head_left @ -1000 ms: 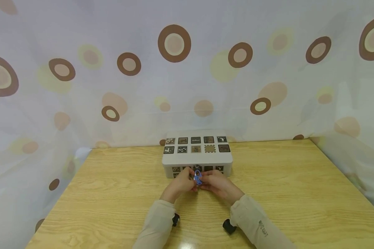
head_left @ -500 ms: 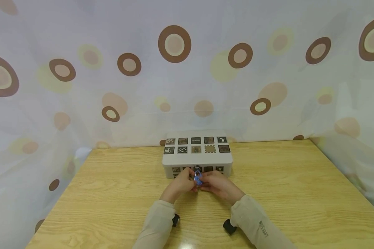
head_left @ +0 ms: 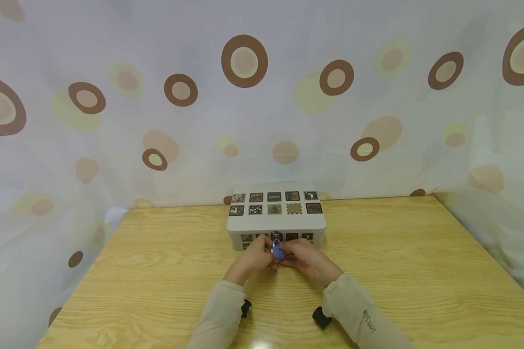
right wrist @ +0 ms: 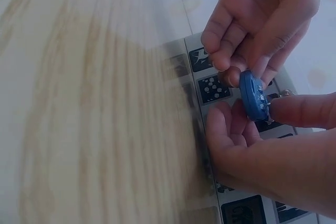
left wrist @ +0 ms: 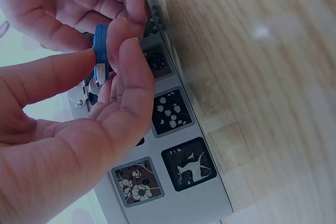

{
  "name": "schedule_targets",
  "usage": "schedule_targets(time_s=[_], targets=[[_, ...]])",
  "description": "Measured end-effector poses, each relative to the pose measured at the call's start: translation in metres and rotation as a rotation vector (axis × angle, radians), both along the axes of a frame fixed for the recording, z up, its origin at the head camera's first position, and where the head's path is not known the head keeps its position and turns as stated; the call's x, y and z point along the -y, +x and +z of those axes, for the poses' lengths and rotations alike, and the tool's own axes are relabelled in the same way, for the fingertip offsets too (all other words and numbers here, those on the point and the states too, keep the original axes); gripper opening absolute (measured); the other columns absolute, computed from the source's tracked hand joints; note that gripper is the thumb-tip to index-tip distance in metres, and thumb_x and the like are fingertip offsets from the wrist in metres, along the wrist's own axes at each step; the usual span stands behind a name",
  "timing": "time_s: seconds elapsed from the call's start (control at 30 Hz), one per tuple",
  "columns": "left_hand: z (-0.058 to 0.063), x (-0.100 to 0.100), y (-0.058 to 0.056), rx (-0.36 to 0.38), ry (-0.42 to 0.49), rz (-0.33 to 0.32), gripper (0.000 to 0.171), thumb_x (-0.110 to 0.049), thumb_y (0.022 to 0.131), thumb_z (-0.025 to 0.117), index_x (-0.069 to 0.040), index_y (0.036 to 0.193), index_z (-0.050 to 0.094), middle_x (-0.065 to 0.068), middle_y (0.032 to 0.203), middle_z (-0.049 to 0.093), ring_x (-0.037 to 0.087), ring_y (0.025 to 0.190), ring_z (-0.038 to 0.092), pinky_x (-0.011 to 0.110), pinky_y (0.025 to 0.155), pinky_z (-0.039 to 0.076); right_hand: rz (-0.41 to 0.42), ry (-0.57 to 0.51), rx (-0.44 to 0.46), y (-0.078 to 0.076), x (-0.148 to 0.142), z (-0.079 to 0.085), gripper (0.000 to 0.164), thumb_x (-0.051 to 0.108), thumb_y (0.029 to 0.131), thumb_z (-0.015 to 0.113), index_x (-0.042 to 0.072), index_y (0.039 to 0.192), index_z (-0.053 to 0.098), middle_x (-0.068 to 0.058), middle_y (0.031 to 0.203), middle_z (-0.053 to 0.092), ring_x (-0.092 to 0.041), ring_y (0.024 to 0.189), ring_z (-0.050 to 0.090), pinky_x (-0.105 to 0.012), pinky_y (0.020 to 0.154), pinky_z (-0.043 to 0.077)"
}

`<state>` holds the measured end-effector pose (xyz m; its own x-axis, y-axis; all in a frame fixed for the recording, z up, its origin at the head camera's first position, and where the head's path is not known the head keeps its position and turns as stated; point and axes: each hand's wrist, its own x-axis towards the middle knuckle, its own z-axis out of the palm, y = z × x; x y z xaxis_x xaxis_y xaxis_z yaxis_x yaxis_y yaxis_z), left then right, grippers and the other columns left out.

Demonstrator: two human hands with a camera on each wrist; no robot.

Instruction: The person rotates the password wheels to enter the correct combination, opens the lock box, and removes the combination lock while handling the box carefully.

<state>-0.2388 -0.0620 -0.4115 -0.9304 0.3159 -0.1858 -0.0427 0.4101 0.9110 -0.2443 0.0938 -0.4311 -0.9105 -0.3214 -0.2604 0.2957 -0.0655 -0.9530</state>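
A small blue combination padlock (head_left: 278,253) with a looped shackle is held upright at the front of a white box (head_left: 276,221). My left hand (head_left: 255,254) pinches it from the left; in the left wrist view the thumb and fingertips grip the blue body (left wrist: 101,43) from opposite sides. From the other side my right hand (head_left: 309,258) holds it, the thumb (right wrist: 296,110) close at the number dials and the curled fingers behind. A metal latch (left wrist: 79,99) on the box front shows just past the padlock, partly hidden by the left hand.
The box carries dark square pictures of animals and flowers. It stands at the back of a wooden table (head_left: 166,271), near a white curtain (head_left: 192,126) with brown and yellow circles. Black bands (head_left: 321,317) show by the wrists under light sleeves.
The right thumb has shifted slightly up and right off the padlock's face, so more of its front shows. The left hand and the box have stayed in place.
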Motion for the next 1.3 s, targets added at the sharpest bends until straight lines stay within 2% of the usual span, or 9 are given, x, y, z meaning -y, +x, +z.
schedule_targets(time_s=[0.27,0.5,0.87,0.97,1.17,1.3], targets=[[-0.0002,0.0002,0.0005,-0.003,0.001,-0.002,0.022,0.014,0.088,0.050,0.007,0.108,0.044,0.021,0.076,0.062,0.031,0.069,0.066,0.035,0.063,0.055,0.032,0.035,-0.007,0.0005,-0.0014,0.0000,0.033,0.003,0.098,0.044,-0.023,0.117,0.050,-0.010,0.095,0.061,-0.014,0.081,0.059,-0.027,0.078,0.052],[-0.0022,-0.0001,0.0001,0.024,0.004,0.010,0.022,0.013,0.089,0.051,0.005,0.108,0.044,0.015,0.073,0.059,0.032,0.071,0.067,0.035,0.064,0.055,0.028,0.044,-0.015,0.0008,0.0007,-0.0031,0.032,-0.002,0.097,0.045,-0.025,0.118,0.048,-0.012,0.099,0.060,-0.013,0.081,0.059,-0.027,0.078,0.053],[-0.0023,0.0003,0.0001,0.006,-0.005,-0.006,0.021,0.013,0.089,0.051,0.006,0.107,0.044,0.021,0.076,0.063,0.035,0.073,0.067,0.037,0.064,0.056,0.000,0.029,-0.011,0.0003,0.0017,-0.0035,0.033,-0.005,0.095,0.046,-0.026,0.121,0.045,-0.027,0.113,0.055,-0.014,0.086,0.061,-0.034,0.087,0.052],[-0.0017,0.0003,0.0004,0.005,-0.005,-0.005,0.021,0.013,0.089,0.051,0.007,0.107,0.044,0.021,0.076,0.062,0.035,0.072,0.067,0.037,0.064,0.056,-0.006,0.013,-0.003,-0.0011,0.0013,-0.0040,0.033,-0.003,0.096,0.046,-0.025,0.120,0.045,-0.023,0.108,0.058,-0.014,0.085,0.062,-0.035,0.088,0.052],[0.0005,0.0005,0.0012,-0.012,-0.011,-0.009,0.021,0.012,0.089,0.051,0.007,0.108,0.044,0.022,0.075,0.063,0.033,0.070,0.067,0.037,0.064,0.055,-0.006,0.009,0.016,-0.0021,-0.0002,-0.0032,0.032,0.004,0.097,0.045,-0.022,0.115,0.051,-0.007,0.086,0.063,-0.012,0.077,0.062,-0.029,0.077,0.054],[0.0006,0.0006,0.0011,-0.012,-0.009,-0.010,0.021,0.012,0.089,0.051,0.007,0.109,0.044,0.022,0.074,0.063,0.034,0.069,0.066,0.037,0.064,0.055,0.026,0.029,-0.003,-0.0020,-0.0014,-0.0032,0.032,0.003,0.097,0.046,-0.022,0.116,0.051,-0.008,0.091,0.061,-0.013,0.079,0.060,-0.027,0.076,0.053]])
